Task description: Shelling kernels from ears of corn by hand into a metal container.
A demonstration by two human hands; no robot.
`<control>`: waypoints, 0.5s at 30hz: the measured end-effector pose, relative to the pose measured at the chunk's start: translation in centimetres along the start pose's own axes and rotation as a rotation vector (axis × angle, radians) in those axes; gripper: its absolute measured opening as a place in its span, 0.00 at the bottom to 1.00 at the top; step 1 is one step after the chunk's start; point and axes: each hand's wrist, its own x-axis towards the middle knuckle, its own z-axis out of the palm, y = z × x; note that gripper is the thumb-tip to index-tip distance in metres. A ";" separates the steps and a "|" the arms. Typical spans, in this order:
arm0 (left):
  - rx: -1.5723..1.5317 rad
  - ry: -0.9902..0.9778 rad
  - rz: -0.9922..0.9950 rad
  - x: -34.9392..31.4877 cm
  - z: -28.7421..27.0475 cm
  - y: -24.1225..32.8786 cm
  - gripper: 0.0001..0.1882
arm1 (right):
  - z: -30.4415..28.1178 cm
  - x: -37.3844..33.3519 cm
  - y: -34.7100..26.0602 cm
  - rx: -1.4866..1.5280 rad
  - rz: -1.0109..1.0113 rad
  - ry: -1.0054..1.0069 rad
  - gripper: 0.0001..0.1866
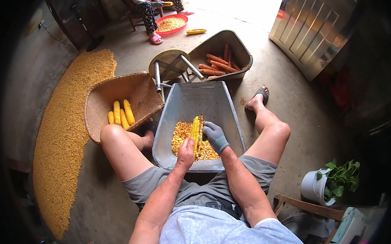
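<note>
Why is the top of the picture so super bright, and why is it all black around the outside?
Head view: strong light washes out the floor at the top to almost white; head view: the round fisheye image fades to black at its rim, and the metal door looks slanted; head view: the corn cob near the middle looks fairly clear.

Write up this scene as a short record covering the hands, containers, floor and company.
Left hand: bare, gripping a yellow corn cob
Right hand: gray-gloved, at the cob's right side
Gray bin: loose kernels, below the hands
Woven basket: four yellow cobs
Dark tub: bare reddish cobs
Floor: long kernel heap, left
Company: seated person beside a red basin
</note>
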 end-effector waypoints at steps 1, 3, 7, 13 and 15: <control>0.010 -0.001 0.013 -0.1 -0.1 0.0 0.20 | 0.1 0.0 -0.1 0.000 0.002 -0.001 0.14; 0.049 -0.019 -0.004 -0.1 -0.3 0.1 0.20 | 0.3 0.1 -0.5 0.038 0.080 0.037 0.17; 0.191 -0.014 0.035 -0.2 0.2 -0.8 0.22 | -0.4 1.2 0.1 -0.120 0.218 0.027 0.25; 0.120 -0.049 -0.023 -0.8 0.7 -0.7 0.22 | 0.9 1.2 2.7 -0.720 -0.200 0.194 0.27; 0.032 -0.030 -0.039 -0.9 0.9 -0.8 0.21 | 1.0 1.3 2.9 -0.707 -0.228 0.191 0.27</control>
